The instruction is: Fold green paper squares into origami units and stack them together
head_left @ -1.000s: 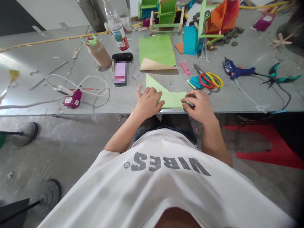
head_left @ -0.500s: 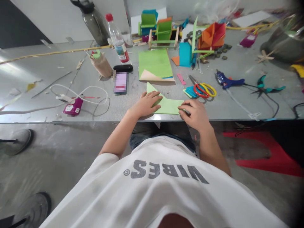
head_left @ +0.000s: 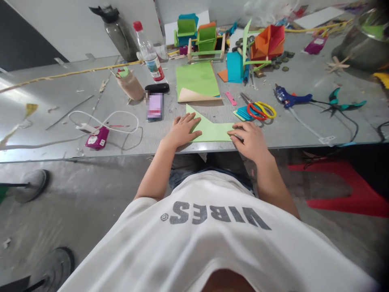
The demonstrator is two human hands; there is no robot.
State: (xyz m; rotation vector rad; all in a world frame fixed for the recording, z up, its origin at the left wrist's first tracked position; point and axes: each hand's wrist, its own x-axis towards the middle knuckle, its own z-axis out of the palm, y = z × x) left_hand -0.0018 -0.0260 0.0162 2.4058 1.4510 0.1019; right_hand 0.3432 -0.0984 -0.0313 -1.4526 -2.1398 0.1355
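Note:
A folded light green paper [head_left: 212, 129] lies flat at the table's front edge, with a pointed corner rising at its upper left. My left hand [head_left: 182, 130] rests with fingers spread on the left part of the paper. At the paper's right end, my right hand [head_left: 248, 138] has thumb and fingers closed round its edge. Just behind is a stack of green sheets [head_left: 197, 79] with a curled tan sheet [head_left: 197, 96]. Red and yellow scissors [head_left: 259, 110] lie on blue paper pieces [head_left: 243, 113] beyond my right hand.
A phone [head_left: 154, 106], a wooden cup [head_left: 130, 85] and a plastic bottle [head_left: 152, 61] stand or lie at the left. A blue glue gun [head_left: 291, 98] and teal pliers [head_left: 337, 104] are at the right. Orange folded paper [head_left: 267, 42] sits at the back.
My left hand has slid slightly left on the green paper, uncovering more of it. My right hand stays at the right end. The whole view has shifted a little.

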